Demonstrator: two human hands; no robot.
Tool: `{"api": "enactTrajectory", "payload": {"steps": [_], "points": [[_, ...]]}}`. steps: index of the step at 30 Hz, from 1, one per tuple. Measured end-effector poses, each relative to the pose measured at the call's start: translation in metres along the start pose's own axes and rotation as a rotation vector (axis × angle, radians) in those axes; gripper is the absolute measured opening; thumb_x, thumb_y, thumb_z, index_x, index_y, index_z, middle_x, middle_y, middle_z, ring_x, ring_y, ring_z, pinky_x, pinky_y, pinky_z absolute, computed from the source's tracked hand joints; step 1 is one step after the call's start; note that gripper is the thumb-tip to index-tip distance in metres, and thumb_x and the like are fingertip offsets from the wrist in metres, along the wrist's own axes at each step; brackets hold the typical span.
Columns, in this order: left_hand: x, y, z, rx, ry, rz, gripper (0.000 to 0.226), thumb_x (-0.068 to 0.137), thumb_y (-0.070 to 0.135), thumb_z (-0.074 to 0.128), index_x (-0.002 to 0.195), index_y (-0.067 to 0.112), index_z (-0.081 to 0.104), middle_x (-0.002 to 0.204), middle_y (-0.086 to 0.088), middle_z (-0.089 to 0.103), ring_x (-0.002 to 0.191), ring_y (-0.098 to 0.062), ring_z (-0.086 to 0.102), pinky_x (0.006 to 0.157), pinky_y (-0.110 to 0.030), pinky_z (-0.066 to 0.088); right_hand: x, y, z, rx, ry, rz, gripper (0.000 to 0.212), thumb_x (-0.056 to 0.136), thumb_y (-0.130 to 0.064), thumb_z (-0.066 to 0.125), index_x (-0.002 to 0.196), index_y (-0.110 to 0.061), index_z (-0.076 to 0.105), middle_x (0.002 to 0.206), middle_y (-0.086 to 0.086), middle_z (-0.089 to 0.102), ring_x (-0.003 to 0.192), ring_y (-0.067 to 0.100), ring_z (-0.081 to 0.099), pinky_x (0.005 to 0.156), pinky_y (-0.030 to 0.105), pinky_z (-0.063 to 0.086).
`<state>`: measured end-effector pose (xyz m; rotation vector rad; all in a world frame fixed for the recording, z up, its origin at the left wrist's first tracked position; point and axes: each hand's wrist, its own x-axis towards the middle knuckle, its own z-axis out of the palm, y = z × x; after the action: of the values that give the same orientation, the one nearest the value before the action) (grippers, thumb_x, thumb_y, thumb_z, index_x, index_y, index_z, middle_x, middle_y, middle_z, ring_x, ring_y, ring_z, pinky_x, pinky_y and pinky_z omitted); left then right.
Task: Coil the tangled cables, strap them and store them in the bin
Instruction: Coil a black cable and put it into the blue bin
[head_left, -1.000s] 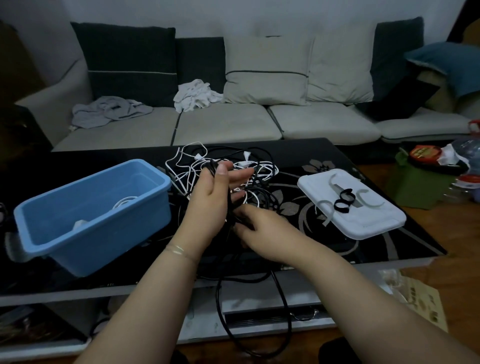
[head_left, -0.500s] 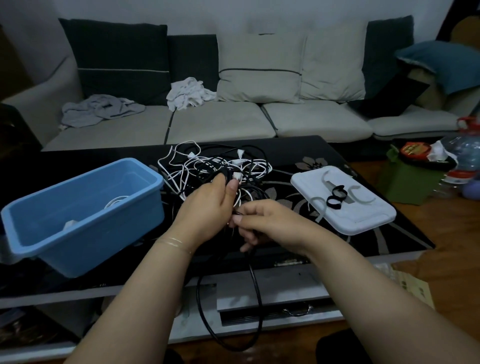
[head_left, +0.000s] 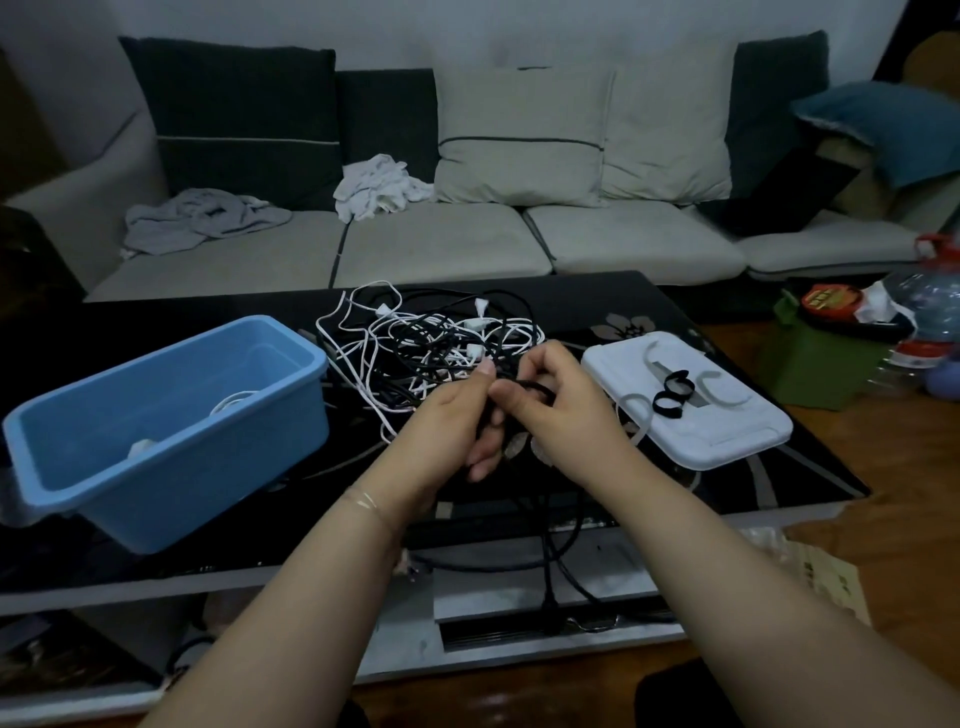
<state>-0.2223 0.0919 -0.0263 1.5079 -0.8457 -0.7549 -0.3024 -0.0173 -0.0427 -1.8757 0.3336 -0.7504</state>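
Observation:
A tangle of black and white cables (head_left: 431, 343) lies on the black glass table (head_left: 613, 312). My left hand (head_left: 447, 426) and my right hand (head_left: 556, 400) meet just in front of it, both gripping a black cable (head_left: 524, 385) that runs between them and hangs down over the table's front edge (head_left: 550, 582). A blue bin (head_left: 171, 415) stands at the left with a white coiled cable (head_left: 234, 405) inside. Black and grey straps (head_left: 675, 395) lie on a white lid (head_left: 691, 421) at the right.
Behind the table runs a sofa (head_left: 441, 244) with cushions and crumpled clothes (head_left: 202, 218). A green box (head_left: 821, 364) and water bottles (head_left: 930, 312) stand on the floor at the right. A paper sheet (head_left: 826, 582) lies near the table's right corner.
My left hand has closed from flat onto the black cable. Both hands have drawn together nearer the tangle, and the cable's hanging loop below the table edge has shortened.

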Motion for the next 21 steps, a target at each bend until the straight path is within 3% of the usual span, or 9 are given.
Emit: {"api": "enactTrajectory", "payload": {"steps": [2,5,7,10,13,16,18,21], "points": [[0.0,0.001,-0.002,-0.043,-0.014,-0.005,0.049,0.103,0.042,0.027,0.066,0.013,0.04,0.038,0.0,0.031,0.032,-0.014,0.024,0.038,-0.021,0.022,0.0,0.001,0.002,0.067,-0.016,-0.023,0.035,0.075,-0.054,0.059,0.085,-0.023,0.048,0.072,-0.002,0.067,0.07,0.012,0.058,0.072,0.033,0.046],[0.0,0.003,-0.004,-0.115,-0.066,-0.039,0.049,0.102,0.044,0.028,0.065,0.015,0.042,0.04,-0.003,0.038,0.031,-0.013,0.019,0.042,-0.022,0.013,0.002,0.005,-0.001,-0.126,0.022,-0.059,0.04,0.079,-0.072,0.048,0.094,-0.035,0.054,0.078,-0.008,0.07,0.079,0.013,0.066,0.08,0.041,0.052],[-0.001,0.003,-0.003,-0.205,-0.102,-0.068,0.051,0.101,0.048,0.028,0.065,0.015,0.044,0.039,-0.003,0.036,0.03,-0.011,0.017,0.041,-0.019,0.013,0.003,0.009,-0.002,-0.249,0.035,-0.053,0.056,0.075,-0.085,0.037,0.085,-0.033,0.057,0.075,-0.003,0.069,0.076,0.016,0.065,0.076,0.047,0.051],[-0.001,0.002,-0.004,-0.293,-0.182,-0.067,0.048,0.093,0.054,0.033,0.072,0.013,0.047,0.036,0.002,0.027,0.028,-0.007,0.017,0.037,-0.012,0.016,0.006,0.013,0.001,-0.203,0.058,-0.037,0.067,0.074,-0.087,0.033,0.071,-0.023,0.054,0.067,0.003,0.063,0.068,0.022,0.06,0.071,0.048,0.049],[-0.002,0.002,-0.004,-0.359,-0.219,-0.032,0.036,0.088,0.042,0.042,0.081,0.008,0.054,0.035,0.006,0.026,0.027,-0.003,0.019,0.035,-0.01,0.017,0.007,0.011,0.004,-0.079,0.068,-0.011,0.056,0.081,-0.077,0.037,0.06,-0.026,0.049,0.057,-0.005,0.048,0.058,0.014,0.046,0.063,0.037,0.041],[-0.001,0.004,-0.004,-0.564,-0.189,-0.035,0.038,0.087,0.039,0.044,0.086,0.006,0.062,0.035,0.007,0.028,0.027,-0.001,0.021,0.034,-0.01,0.015,0.007,0.009,0.006,0.092,0.074,0.121,0.051,0.084,-0.065,0.04,0.076,-0.016,0.054,0.047,-0.013,0.039,0.044,0.003,0.036,0.049,0.026,0.03],[0.002,0.006,-0.007,-0.704,-0.133,-0.027,0.04,0.089,0.041,0.042,0.089,0.006,0.062,0.039,0.008,0.039,0.026,0.001,0.025,0.03,-0.011,0.018,0.005,0.008,0.009,0.201,0.034,0.199,0.042,0.096,-0.047,0.04,0.085,-0.008,0.052,0.045,-0.012,0.036,0.038,0.003,0.032,0.041,0.022,0.027],[0.006,0.009,-0.009,-0.812,-0.026,-0.019,0.05,0.097,0.048,0.031,0.093,0.007,0.06,0.063,0.003,0.068,0.026,-0.001,0.03,0.029,-0.009,0.022,-0.001,0.007,0.018,0.177,-0.07,0.222,0.029,0.104,-0.029,0.033,0.08,-0.016,0.045,0.043,-0.01,0.037,0.034,0.004,0.033,0.038,0.022,0.033]]}}
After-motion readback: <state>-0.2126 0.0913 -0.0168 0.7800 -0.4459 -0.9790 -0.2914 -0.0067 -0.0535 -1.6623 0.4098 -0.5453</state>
